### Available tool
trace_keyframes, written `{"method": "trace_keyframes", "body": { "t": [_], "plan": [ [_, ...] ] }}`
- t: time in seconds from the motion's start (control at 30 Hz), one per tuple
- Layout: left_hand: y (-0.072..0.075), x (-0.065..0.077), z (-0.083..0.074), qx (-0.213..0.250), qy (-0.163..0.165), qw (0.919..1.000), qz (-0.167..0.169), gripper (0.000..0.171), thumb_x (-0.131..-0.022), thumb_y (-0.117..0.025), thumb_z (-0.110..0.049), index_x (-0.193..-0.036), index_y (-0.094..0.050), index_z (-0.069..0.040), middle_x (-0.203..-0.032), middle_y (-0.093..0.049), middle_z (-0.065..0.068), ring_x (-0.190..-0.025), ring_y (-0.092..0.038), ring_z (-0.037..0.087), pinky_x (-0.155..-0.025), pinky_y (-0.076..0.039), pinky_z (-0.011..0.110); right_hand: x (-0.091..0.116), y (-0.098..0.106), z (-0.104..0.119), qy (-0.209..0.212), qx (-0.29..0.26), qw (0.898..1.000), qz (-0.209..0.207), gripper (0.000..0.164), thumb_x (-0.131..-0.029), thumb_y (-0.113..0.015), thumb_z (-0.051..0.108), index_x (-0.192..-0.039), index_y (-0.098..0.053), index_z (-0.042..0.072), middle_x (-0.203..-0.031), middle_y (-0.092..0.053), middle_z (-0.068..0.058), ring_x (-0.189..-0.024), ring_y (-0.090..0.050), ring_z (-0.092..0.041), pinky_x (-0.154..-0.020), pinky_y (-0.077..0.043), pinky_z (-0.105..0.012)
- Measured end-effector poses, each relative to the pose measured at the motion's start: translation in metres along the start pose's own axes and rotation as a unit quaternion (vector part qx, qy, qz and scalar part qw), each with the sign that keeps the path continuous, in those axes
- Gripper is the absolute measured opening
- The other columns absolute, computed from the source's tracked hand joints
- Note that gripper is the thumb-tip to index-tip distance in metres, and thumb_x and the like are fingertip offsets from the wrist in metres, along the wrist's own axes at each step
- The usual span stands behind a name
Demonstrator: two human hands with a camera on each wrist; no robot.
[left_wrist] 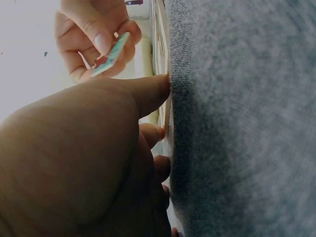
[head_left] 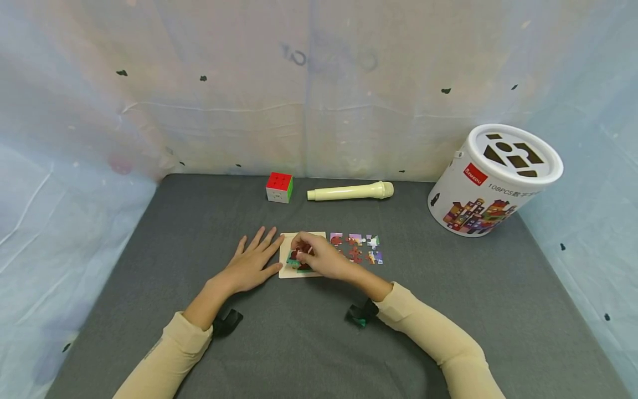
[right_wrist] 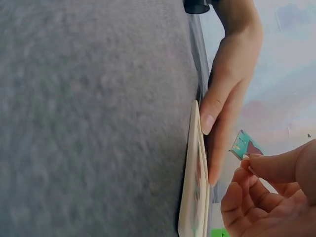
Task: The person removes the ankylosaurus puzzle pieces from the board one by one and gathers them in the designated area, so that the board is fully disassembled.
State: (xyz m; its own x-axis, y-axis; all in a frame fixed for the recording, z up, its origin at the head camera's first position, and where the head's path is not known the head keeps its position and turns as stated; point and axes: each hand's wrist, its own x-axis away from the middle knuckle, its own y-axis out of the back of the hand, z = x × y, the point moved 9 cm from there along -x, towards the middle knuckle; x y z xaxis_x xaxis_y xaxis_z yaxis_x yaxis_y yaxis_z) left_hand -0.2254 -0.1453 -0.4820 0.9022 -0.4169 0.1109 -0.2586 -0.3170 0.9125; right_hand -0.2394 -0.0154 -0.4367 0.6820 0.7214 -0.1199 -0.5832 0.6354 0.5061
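My right hand [head_left: 321, 257] pinches a puzzle piece [right_wrist: 245, 144] between thumb and fingers, held up over the wooden puzzle board [head_left: 286, 272]. The piece is teal with a dark red patch. Spread flat on the dark cloth, my left hand [head_left: 249, 267] lies at the board's left side, and its thumb touches the board's edge. Part of the board's picture shows dark red and green; the right hand hides the rest. Right of the board lie several loose jigsaw pieces [head_left: 355, 253], purple, red and white, some of them partly hidden behind the right hand.
Behind the board stand a Rubik's cube [head_left: 279, 187] with a red top and a pale yellow toy microphone [head_left: 349, 192]. A large white bucket [head_left: 451, 191] with shaped holes in its lid stands at the back right. Pale sheeting [head_left: 239, 133] rises behind the table.
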Motion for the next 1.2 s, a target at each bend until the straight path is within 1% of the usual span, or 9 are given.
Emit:
{"method": "trace_keyframes", "body": {
  "t": [0.23, 0.33, 0.4, 0.5, 0.6, 0.8, 1.03, 1.13, 1.2],
  "plan": [
    [-0.002, -0.001, 0.0, -0.001, 0.002, 1.0, 0.002, 0.072, -0.102, -0.052, -0.046, -0.16, -0.023, -0.014, -0.166, -0.012, 0.013, -0.152, 0.0, 0.037, -0.114, 0.002, 0.067, 0.011, 0.021, -0.002, -0.01, -0.011, 1.0, -0.023, 0.013, -0.099, -0.06, 0.001, -0.112, -0.061, 0.001, -0.099, -0.063, -0.009, -0.086, -0.059, -0.02, -0.071, -0.051, -0.031],
    [-0.002, -0.001, 0.0, 0.001, 0.0, 1.0, 0.002, 0.072, -0.103, -0.052, -0.045, -0.16, -0.022, -0.014, -0.166, -0.011, 0.013, -0.152, 0.0, 0.037, -0.114, 0.003, 0.067, 0.02, 0.032, -0.004, -0.012, -0.012, 0.999, -0.03, 0.013, -0.098, -0.06, 0.0, -0.111, -0.062, 0.0, -0.098, -0.064, -0.01, -0.082, -0.059, -0.02, -0.068, -0.051, -0.03],
    [-0.002, -0.001, 0.0, 0.0, -0.001, 1.0, 0.001, 0.072, -0.103, -0.052, -0.045, -0.16, -0.022, -0.014, -0.166, -0.011, 0.013, -0.152, 0.0, 0.037, -0.114, 0.002, 0.067, 0.027, 0.039, -0.007, -0.016, -0.007, 0.999, -0.027, 0.011, -0.098, -0.06, -0.001, -0.108, -0.062, 0.0, -0.095, -0.064, -0.01, -0.079, -0.059, -0.02, -0.066, -0.05, -0.029],
    [-0.002, -0.001, 0.0, 0.001, -0.003, 1.0, -0.001, 0.073, -0.102, -0.053, -0.044, -0.16, -0.022, -0.013, -0.166, -0.012, 0.013, -0.152, 0.0, 0.037, -0.114, 0.002, 0.068, 0.038, 0.044, -0.013, -0.028, -0.005, 1.0, -0.009, 0.008, -0.098, -0.059, -0.003, -0.105, -0.062, 0.0, -0.089, -0.063, -0.009, -0.073, -0.057, -0.018, -0.063, -0.049, -0.028],
    [-0.002, -0.001, 0.0, 0.003, -0.003, 1.0, -0.001, 0.073, -0.102, -0.053, -0.045, -0.16, -0.022, -0.014, -0.166, -0.012, 0.013, -0.152, 0.0, 0.037, -0.114, 0.002, 0.067, 0.051, 0.046, -0.02, -0.037, 0.002, 0.999, 0.012, 0.008, -0.097, -0.059, -0.005, -0.104, -0.063, -0.002, -0.084, -0.061, -0.007, -0.068, -0.055, -0.014, -0.061, -0.047, -0.027],
    [-0.001, 0.0, 0.0, 0.006, -0.004, 1.0, 0.0, 0.073, -0.102, -0.053, -0.045, -0.161, -0.021, -0.014, -0.166, -0.011, 0.013, -0.152, 0.0, 0.037, -0.114, 0.003, 0.067, 0.074, 0.047, -0.027, -0.052, 0.033, 0.998, 0.021, 0.011, -0.095, -0.062, -0.004, -0.105, -0.067, -0.002, -0.079, -0.061, -0.007, -0.065, -0.052, -0.011, -0.059, -0.045, -0.025],
    [0.0, 0.0, 0.001, 0.006, -0.002, 1.0, -0.001, 0.072, -0.102, -0.053, -0.044, -0.161, -0.021, -0.014, -0.166, -0.011, 0.013, -0.152, 0.0, 0.037, -0.114, 0.003, 0.067, 0.082, 0.043, -0.027, -0.047, 0.064, 0.997, -0.003, 0.015, -0.094, -0.066, -0.003, -0.108, -0.063, -0.001, -0.081, -0.061, -0.005, -0.067, -0.052, -0.011, -0.061, -0.045, -0.026],
    [-0.001, 0.0, 0.001, 0.006, -0.002, 1.0, 0.001, 0.073, -0.102, -0.053, -0.044, -0.161, -0.021, -0.014, -0.166, -0.011, 0.013, -0.152, 0.0, 0.038, -0.114, 0.003, 0.067, 0.082, 0.042, -0.025, -0.04, 0.105, 0.994, -0.018, 0.014, -0.092, -0.068, -0.002, -0.105, -0.064, 0.001, -0.078, -0.06, -0.001, -0.065, -0.051, -0.009, -0.059, -0.046, -0.025],
    [-0.001, 0.0, 0.001, 0.004, -0.003, 1.0, 0.002, 0.073, -0.102, -0.053, -0.044, -0.161, -0.021, -0.014, -0.166, -0.011, 0.013, -0.152, 0.0, 0.038, -0.114, 0.003, 0.067, 0.082, 0.041, -0.023, -0.033, 0.143, 0.989, -0.026, 0.014, -0.091, -0.071, 0.0, -0.103, -0.066, 0.004, -0.077, -0.061, 0.001, -0.064, -0.052, -0.007, -0.058, -0.046, -0.025]
  ]
}}
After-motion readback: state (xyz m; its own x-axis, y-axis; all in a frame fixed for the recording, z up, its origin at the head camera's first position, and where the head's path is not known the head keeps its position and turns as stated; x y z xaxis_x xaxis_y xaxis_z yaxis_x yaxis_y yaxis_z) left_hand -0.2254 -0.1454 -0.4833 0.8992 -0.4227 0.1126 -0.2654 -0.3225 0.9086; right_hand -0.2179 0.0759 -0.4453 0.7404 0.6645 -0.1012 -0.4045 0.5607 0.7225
